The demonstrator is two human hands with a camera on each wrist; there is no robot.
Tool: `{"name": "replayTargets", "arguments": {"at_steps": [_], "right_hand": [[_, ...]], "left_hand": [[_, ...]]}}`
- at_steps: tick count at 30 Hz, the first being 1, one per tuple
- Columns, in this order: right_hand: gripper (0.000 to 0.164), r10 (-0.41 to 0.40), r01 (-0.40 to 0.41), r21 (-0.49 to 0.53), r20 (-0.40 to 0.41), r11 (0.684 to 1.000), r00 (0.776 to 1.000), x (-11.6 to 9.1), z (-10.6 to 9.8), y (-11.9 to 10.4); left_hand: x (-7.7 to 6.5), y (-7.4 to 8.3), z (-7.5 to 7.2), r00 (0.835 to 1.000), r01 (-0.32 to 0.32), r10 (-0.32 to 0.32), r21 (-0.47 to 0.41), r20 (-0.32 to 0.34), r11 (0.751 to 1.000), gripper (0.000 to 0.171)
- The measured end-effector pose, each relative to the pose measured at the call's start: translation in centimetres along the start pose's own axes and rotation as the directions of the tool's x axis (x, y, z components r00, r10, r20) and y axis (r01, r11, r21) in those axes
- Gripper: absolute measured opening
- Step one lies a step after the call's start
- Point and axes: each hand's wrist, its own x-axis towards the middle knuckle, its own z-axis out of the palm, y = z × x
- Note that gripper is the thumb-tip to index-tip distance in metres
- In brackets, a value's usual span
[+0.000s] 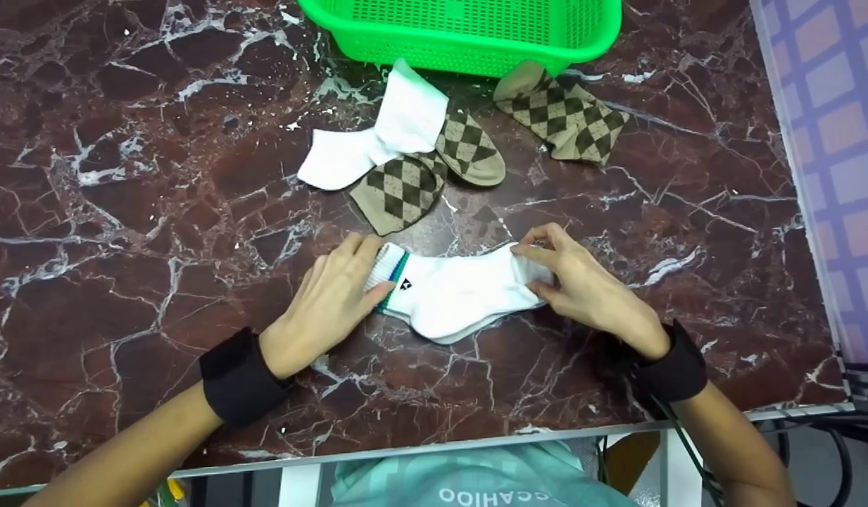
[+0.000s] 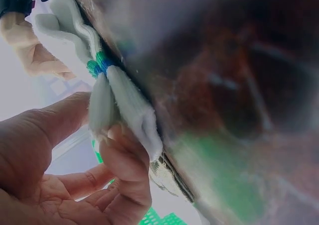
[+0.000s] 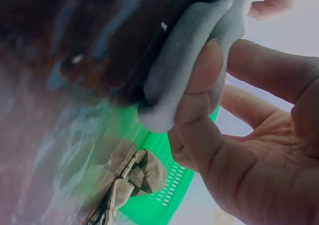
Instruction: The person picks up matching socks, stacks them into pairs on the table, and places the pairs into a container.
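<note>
Two white socks [image 1: 462,289] lie stacked on the table in front of the person, one almost covering the other. Their ribbed cuffs carry green and blue stripes, and a small black logo shows on the top one. At the cuff end, the left hand [image 1: 331,299] pinches the upper sock; in the left wrist view its fingertips reach in between the two cuffs [image 2: 134,105]. The right hand [image 1: 585,282] pinches the grey toe end with thumb and index finger. From the right wrist, a finger shows tucked between the two sock layers [image 3: 179,60].
Beyond the hands lie white socks [image 1: 412,113] and brown argyle socks [image 1: 398,193] in a loose group. Another argyle bundle [image 1: 564,116] rests to their right, by a green plastic basket [image 1: 469,53]. The marble-patterned table [image 1: 159,211] ends at a front edge near the person.
</note>
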Motion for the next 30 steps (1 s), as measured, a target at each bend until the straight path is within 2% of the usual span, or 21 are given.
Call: {"name": "replayTargets", "arguments": {"at_steps": [5,10,16,22,30], "right_hand": [[0.048,0.043,-0.044,-0.011,-0.017,0.999,0.999,-0.1,-0.1,0.1],[0.055,0.111,-0.113,-0.024,-0.056,0.993,0.992,-0.2,-0.6,0.3],[0.061,0.184,-0.185,-0.008,-0.076,0.983,0.98,-0.5,-1.1,0.9],[0.058,0.237,-0.237,-0.014,0.0,0.971,0.972,-1.0,-1.1,1.2],[0.058,0.272,-0.272,-0.012,0.076,0.962,0.959,-1.0,-1.3,1.0]], "left_hand": [[0.3,-0.1,0.1,1.0,0.001,-0.001,-0.001,0.014,1.0,0.04],[0.5,-0.2,0.0,0.999,0.044,-0.045,0.027,0.026,0.999,0.047],[0.7,-0.5,-0.1,0.997,0.075,-0.075,0.053,-0.004,0.996,0.054],[1.1,-0.6,0.1,0.994,0.107,-0.11,0.087,0.029,0.99,0.067],[0.9,-0.3,0.1,0.99,0.124,-0.128,0.072,0.061,0.99,0.057]]}}
